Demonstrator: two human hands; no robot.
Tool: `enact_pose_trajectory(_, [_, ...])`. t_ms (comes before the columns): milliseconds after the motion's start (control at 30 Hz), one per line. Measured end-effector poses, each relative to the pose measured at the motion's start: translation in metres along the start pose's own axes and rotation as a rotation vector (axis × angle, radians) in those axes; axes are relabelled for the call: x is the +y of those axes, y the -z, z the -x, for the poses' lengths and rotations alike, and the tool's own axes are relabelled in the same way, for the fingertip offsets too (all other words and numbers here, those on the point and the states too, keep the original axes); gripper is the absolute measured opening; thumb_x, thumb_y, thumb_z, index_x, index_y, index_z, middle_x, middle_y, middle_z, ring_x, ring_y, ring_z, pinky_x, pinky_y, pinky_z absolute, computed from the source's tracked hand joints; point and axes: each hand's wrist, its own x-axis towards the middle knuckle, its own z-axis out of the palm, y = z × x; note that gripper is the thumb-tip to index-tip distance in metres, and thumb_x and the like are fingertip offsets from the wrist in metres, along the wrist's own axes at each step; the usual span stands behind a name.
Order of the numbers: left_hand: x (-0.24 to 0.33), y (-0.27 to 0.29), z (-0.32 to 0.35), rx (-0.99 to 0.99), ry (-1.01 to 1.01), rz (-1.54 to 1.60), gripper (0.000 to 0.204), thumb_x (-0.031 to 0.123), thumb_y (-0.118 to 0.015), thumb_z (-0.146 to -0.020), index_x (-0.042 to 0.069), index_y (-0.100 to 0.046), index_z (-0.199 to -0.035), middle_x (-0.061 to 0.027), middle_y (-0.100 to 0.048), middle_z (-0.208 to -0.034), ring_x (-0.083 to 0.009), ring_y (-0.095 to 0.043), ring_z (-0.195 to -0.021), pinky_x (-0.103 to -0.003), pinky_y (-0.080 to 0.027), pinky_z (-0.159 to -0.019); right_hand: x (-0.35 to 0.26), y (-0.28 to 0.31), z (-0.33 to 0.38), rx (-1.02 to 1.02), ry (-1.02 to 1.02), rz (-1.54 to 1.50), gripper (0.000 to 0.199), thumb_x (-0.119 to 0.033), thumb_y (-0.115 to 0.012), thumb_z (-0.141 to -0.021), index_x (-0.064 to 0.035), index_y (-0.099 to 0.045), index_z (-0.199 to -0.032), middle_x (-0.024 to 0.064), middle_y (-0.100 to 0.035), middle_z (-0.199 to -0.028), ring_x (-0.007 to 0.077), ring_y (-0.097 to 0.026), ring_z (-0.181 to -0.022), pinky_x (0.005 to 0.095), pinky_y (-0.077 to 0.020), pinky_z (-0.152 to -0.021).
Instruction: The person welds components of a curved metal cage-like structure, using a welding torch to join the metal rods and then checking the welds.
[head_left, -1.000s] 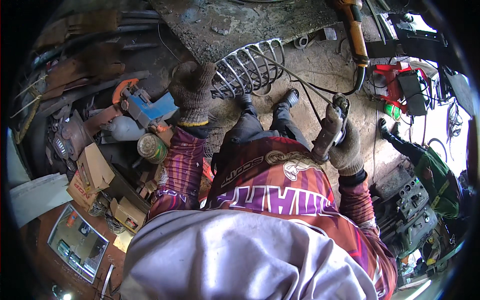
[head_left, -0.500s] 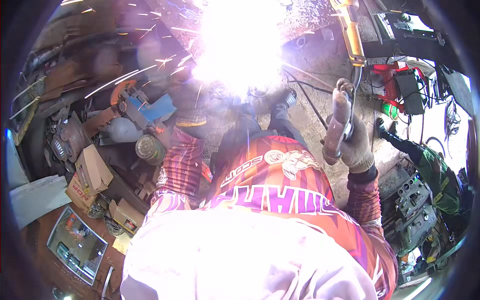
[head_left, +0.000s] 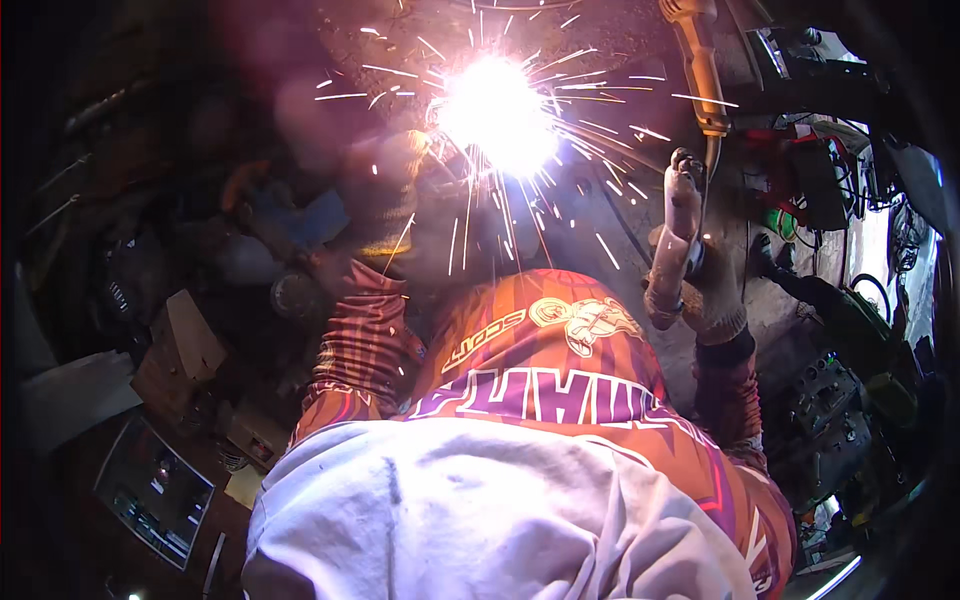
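A white arc glare (head_left: 497, 115) throws sparks in every direction at the top middle and hides what lies under it. Just left of it and below is my left hand (head_left: 385, 195) in a knitted work glove. Its fingers fade into shadow and glare, so their grip does not show. On the right, my gloved right hand (head_left: 717, 290) is closed around a long pinkish-grey tool (head_left: 678, 235) with a dark knobbed upper end. That tool's exact kind cannot be made out. Above my right hand lies a yellow-orange power tool (head_left: 698, 75) with a cable.
Dim clutter fills the left: a blue piece (head_left: 318, 218), a round can (head_left: 295, 295), an open cardboard box (head_left: 180, 345) and a framed glass pane (head_left: 155, 490). To the right are a red-framed machine (head_left: 785, 165), a grey control panel (head_left: 830, 400) and a person's green garment (head_left: 875, 350).
The arc glare has shrunk to a smaller ball, and the surroundings have turned much darker. Sparks now fan out all round. Both hands keep nearly the same places.
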Motion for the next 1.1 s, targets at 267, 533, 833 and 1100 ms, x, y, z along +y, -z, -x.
enact_pose_trajectory(267, [-0.001,-0.004,-0.004,-0.02,0.005,0.038,0.027,0.019,-0.083,-0.075,0.003,-0.064,-0.087,-0.0046,-0.065,-0.08,-0.0169,-0.062,-0.073,-0.029,-0.051,-0.064,0.023,0.007,0.007,0.067,0.143,0.143,0.058,-0.012,-0.075,-0.078,-0.006,-0.048,-0.129,0.0069,-0.06,-0.114,0.0175,-0.059,-0.105,0.0334,-0.0483,-0.09])
enact_pose_trajectory(533, [-0.008,0.0,-0.005,-0.022,-0.007,0.04,0.026,0.019,-0.083,-0.075,0.004,-0.064,-0.086,-0.0043,-0.065,-0.08,-0.0168,-0.062,-0.073,-0.029,-0.051,-0.063,-0.006,-0.008,0.005,0.188,-0.056,0.098,0.039,-0.008,-0.073,-0.08,-0.0035,-0.057,-0.115,0.0039,-0.065,-0.104,0.0114,-0.063,-0.094,0.0293,-0.0518,-0.079])
enact_pose_trajectory(833, [-0.023,-0.002,-0.013,-0.033,0.004,0.112,0.026,0.019,-0.083,-0.075,0.004,-0.064,-0.085,-0.004,-0.064,-0.08,-0.0167,-0.062,-0.072,-0.029,-0.05,-0.063,0.022,-0.014,0.005,0.275,0.099,0.08,0.042,-0.012,-0.079,-0.07,-0.0038,-0.059,-0.106,0.0006,-0.061,-0.092,0.0094,-0.058,-0.08,0.0276,-0.0506,-0.069])
enact_pose_trajectory(1100, [-0.006,-0.004,-0.007,-0.001,-0.115,-0.036,0.024,0.019,-0.082,-0.076,0.006,-0.063,-0.082,-0.0014,-0.062,-0.076,-0.016,-0.059,-0.07,-0.03,-0.048,-0.061,0.01,-0.018,0.005,0.169,0.066,0.214,0.053,-0.011,-0.069,-0.077,0.0013,-0.053,-0.126,0.0105,-0.066,-0.11,0.0159,-0.064,-0.1,0.0303,-0.0499,-0.086])
